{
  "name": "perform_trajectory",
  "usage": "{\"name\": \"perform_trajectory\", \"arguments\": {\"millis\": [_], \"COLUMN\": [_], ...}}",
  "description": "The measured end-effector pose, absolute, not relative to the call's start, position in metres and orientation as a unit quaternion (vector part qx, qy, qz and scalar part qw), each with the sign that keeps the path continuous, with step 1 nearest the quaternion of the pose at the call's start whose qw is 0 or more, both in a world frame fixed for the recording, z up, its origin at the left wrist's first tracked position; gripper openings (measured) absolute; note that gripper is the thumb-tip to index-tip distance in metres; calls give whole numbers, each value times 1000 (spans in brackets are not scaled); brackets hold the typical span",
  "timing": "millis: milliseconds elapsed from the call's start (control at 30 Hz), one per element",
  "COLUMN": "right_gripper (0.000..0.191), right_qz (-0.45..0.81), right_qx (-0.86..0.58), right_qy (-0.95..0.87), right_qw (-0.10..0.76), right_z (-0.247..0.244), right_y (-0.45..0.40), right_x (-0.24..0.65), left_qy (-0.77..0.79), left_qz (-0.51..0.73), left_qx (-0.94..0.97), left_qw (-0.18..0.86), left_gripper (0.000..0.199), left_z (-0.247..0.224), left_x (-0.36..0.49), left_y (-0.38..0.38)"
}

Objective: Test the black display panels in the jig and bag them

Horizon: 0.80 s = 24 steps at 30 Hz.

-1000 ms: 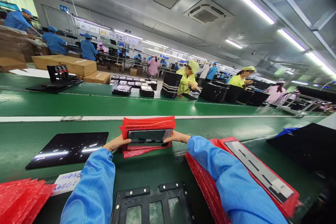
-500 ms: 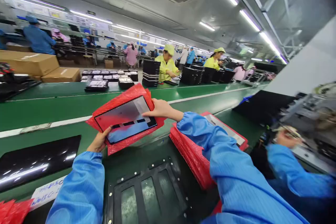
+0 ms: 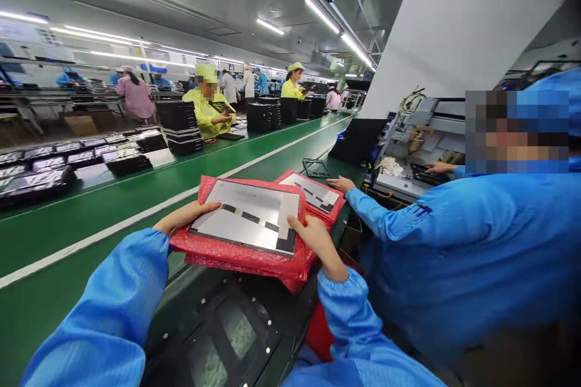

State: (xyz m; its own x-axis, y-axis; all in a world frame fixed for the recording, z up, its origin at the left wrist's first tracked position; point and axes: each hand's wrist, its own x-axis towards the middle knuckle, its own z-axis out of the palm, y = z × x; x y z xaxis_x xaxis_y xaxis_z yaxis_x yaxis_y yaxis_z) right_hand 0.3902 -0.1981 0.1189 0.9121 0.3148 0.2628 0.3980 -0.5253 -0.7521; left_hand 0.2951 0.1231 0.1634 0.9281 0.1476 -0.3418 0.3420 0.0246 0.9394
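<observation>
Head view. Landmark: black fixture [image 3: 219, 341]. Beyond it: panel [image 3: 258, 202] on red wrap [image 3: 236, 259], left hand [image 3: 184, 216] and right hand [image 3: 315, 239] gripping opposite sides, thumbs atop. Step, apparently: two-handed positioning; next move calls for level support.

No text, label, number or sign is legible anywhere here.

Black frame [image 3: 221, 341] cut by bottom edge, farther red wrap [image 3: 334, 211] partly hidden by nearer wrap [image 3: 227, 258], co-worker [image 3: 481, 230] cut by right edge
</observation>
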Motion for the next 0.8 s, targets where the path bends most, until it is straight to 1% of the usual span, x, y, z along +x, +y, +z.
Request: {"name": "perform_trajectory", "arguments": {"millis": [67, 167, 333, 433, 500, 567, 633, 700, 733, 800], "right_gripper": [64, 65, 66, 66, 64, 61, 59, 60, 60, 59], "right_qz": [-46, -35, 9, 53, 84, 97, 73, 2, -46, -149], "right_qx": [-870, -856, -818, -802, -797, -814, -856, -899, -908, -894], "right_qy": [-161, -119, -112, -126, -135, -144, -156, -158, -152, -141], "right_qw": [464, 503, 565, 582, 582, 555, 487, 410, 389, 398], "right_z": [97, 73, 47, 36, 33, 35, 43, 53, 58, 66], "right_y": [-221, -244, -255, -253, -253, -258, -267, -277, -281, -285], "right_x": [391, 392, 391, 388, 385, 385, 385, 384, 382, 375], "left_qy": [134, 112, 104, 97, 97, 102, 113, 125, 131, 139], "left_qz": [-110, -133, -112, -65, 0, 81, 154, 205, 222, 244], "left_qx": [738, 767, 800, 819, 829, 832, 828, 826, 826, 832], "left_qw": [652, 618, 580, 561, 550, 540, 527, 511, 501, 478], "left_gripper": [57, 50, 38, 42, 52, 64, 70, 70, 69, 63], "left_z": [176, 183, 169, 157, 152, 148, 144, 139, 135, 126], "left_x": [329, 375, 424, 437, 440, 438, 428, 405, 389, 345], "left_y": [105, 85, 71, 71, 74, 79, 86, 93, 96, 99]}}
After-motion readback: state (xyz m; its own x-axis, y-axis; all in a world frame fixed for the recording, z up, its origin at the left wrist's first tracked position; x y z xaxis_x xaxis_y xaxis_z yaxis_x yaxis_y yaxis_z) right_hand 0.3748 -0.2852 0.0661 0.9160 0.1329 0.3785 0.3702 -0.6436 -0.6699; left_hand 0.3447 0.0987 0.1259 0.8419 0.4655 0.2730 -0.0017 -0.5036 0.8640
